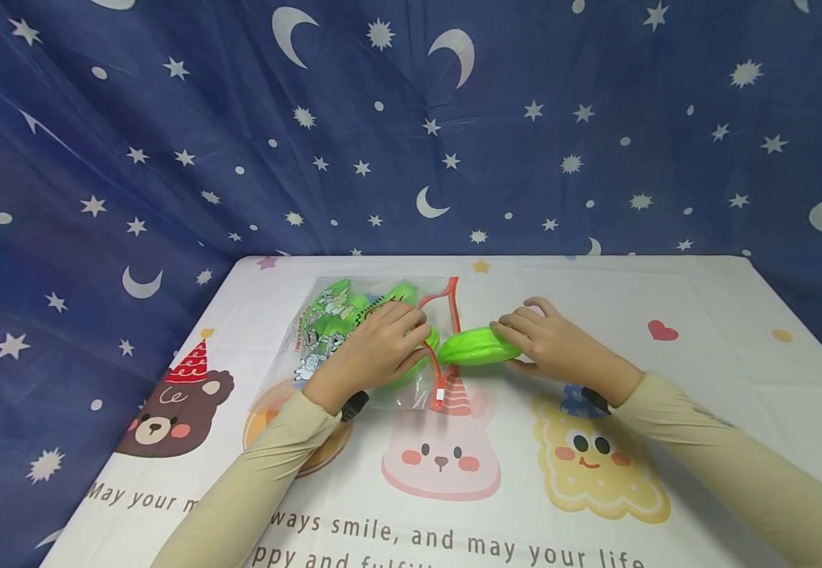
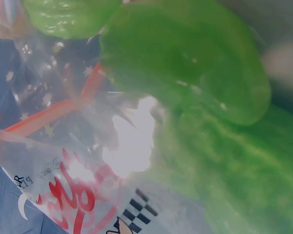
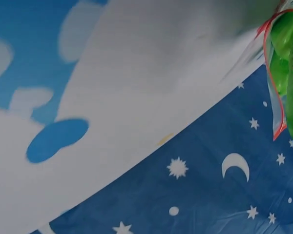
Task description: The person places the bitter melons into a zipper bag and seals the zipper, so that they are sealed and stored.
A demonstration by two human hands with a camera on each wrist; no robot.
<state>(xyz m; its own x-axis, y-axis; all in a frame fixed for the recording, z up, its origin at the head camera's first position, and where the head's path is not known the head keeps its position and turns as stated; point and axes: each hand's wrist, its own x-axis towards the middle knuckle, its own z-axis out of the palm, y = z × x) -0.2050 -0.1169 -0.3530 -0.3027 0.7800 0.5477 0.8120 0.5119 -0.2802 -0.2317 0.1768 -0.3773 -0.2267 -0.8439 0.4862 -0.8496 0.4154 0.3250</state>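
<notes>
A clear zip bag (image 1: 414,396) with a red-orange zip edge lies on the table, its mouth facing right. Several bright green vegetables (image 1: 333,319) fill it, and in the left wrist view they show large through the plastic. My left hand (image 1: 386,341) lies over the bag and grips it near the mouth, fingertips at the edge of the film. At that opening, a ridged green bitter melon (image 1: 473,347) lies nearly level, its left tip at the zip edge. The right hand (image 1: 542,339) holds its other end between thumb and fingers.
Under the bag spreads a white tablecloth (image 1: 723,331) printed with cartoon animals and lettering. A dark blue curtain (image 1: 524,173) with stars and moons hangs behind the table and along its left side. A white slider (image 1: 440,394) sits at the near end of the zip.
</notes>
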